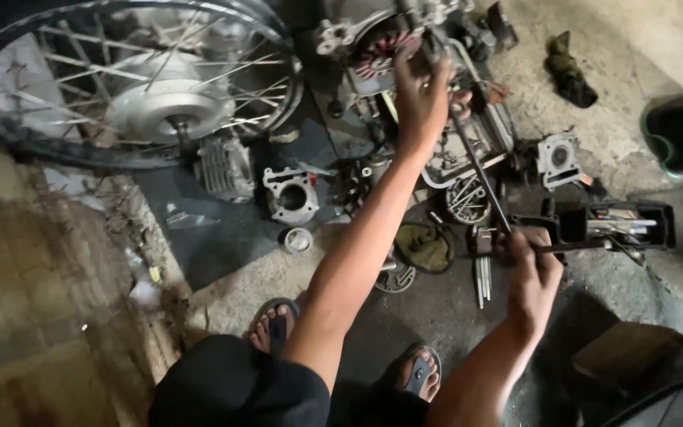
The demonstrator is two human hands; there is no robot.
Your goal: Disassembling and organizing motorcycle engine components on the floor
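Two hands work one long T-handle wrench [480, 170]: the right hand [533, 273] is closed around its crossbar, the left hand [420, 91] pinches its tip at the engine stator [377, 51]. One spoked wheel [132, 75], two cylinder blocks [292, 194] and one black toolbox [626, 224] crowd the concrete floor [65, 300].

The left arm stretches far forward, nearly straight, its hand [420, 91] raised at the top of the view with fingers curled in a grip — palm turned away. The right arm is bent and shorter in reach; its hand [533, 273] sits lower and nearer, closed in a fist — knuckles up. Both sandalled feet show below, between the arms.
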